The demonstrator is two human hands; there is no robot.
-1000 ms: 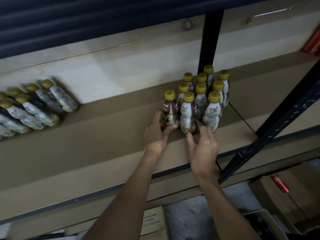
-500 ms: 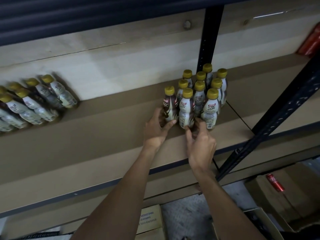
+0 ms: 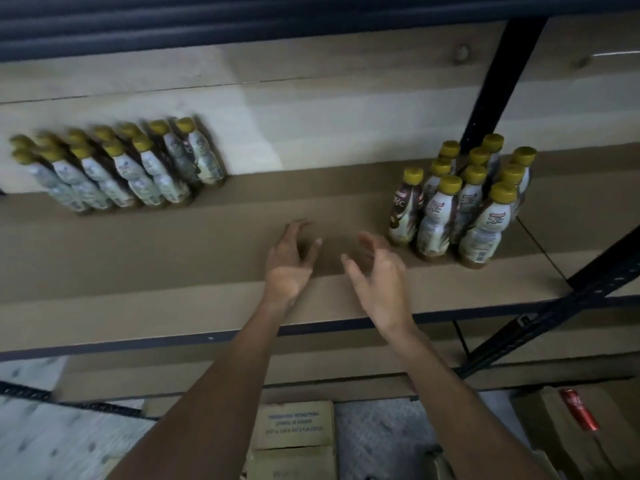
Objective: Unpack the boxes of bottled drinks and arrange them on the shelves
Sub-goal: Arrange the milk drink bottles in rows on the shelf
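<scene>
Gold-capped brown-and-white bottles

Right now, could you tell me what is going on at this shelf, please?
A person is stocking a shelf. The left hand and right hand are open and empty, over the bare stretch between the left bottles, by the back wall, and the right bottles. Boxes sit below.

On my feed, the left forearm and right forearm come in bare from the bottom edge, both long and lean. The left hand and right hand are bare too, with slim fingers. I can see a short-trimmed nail on the left thumb.
</scene>
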